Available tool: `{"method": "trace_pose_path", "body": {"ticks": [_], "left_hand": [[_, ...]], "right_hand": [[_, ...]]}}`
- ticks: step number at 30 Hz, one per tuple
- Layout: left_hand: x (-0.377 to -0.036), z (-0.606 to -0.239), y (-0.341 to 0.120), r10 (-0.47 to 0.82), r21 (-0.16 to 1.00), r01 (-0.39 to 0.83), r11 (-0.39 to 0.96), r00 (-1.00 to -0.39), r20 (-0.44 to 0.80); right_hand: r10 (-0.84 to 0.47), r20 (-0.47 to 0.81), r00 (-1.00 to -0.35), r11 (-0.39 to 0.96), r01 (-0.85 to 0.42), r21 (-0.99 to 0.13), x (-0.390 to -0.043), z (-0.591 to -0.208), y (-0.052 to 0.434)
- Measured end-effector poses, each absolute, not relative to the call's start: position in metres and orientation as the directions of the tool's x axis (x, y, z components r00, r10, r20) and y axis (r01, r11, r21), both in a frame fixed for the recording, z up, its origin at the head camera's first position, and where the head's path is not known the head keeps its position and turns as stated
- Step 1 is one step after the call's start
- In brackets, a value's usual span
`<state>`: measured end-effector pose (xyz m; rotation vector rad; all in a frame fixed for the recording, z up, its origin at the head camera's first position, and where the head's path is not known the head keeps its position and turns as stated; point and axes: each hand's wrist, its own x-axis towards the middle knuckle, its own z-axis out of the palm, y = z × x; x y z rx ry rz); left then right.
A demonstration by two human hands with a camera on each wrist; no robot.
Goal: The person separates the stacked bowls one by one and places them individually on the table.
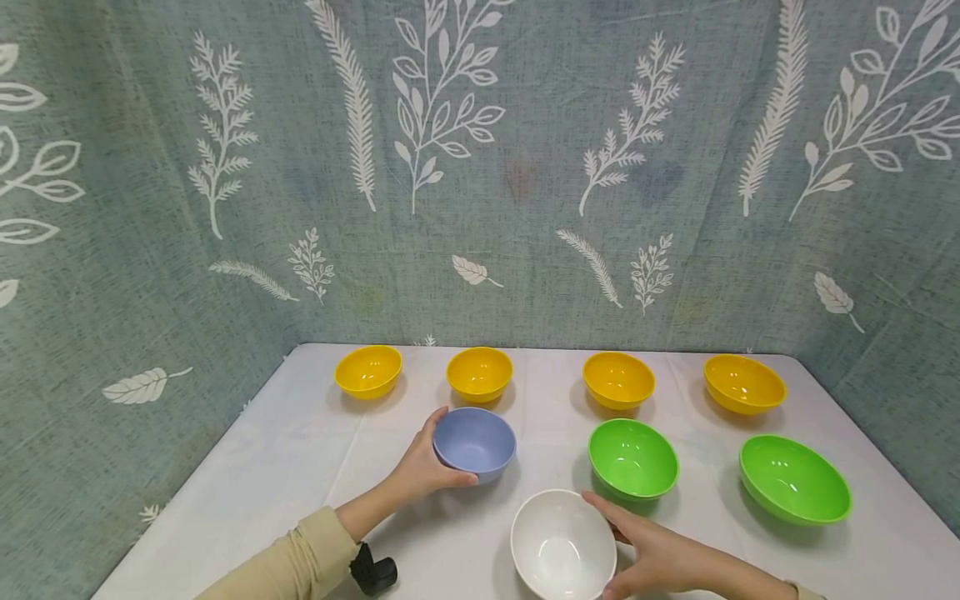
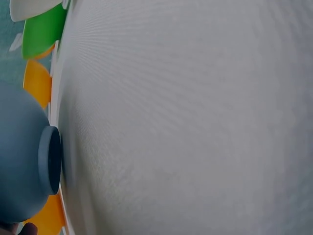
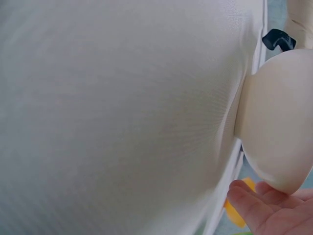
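Note:
My left hand holds a blue bowl by its left side, thumb at the near side and fingers round the far rim. In the left wrist view the foot of the blue bowl shows close over the white cloth, with a shadow beside it. Nearer to me, my right hand grips a white bowl from the right, its thumb and fingers spread along that side. The right wrist view shows the fingers against the wall of the white bowl, which stands upright.
Along the back of the white-covered table stand several yellow bowls, among them one behind the blue bowl. Two green bowls, one central and one farther right, stand in front of them. Leaf-patterned curtains enclose the table.

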<state>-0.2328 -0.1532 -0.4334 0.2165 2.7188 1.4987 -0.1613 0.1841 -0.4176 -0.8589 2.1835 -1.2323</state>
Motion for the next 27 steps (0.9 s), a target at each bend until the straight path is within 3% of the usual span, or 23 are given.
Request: {"method": "trace_pose_path", "body": {"ticks": [27], "left_hand": [[-0.226,-0.435,-0.167,0.196,0.778,0.114,0.618,-0.98,-0.013]], "right_hand": [[-0.726,-0.125,-0.676,0.392,-0.257,-0.883,-0.163,-0.417,0.183]]}}
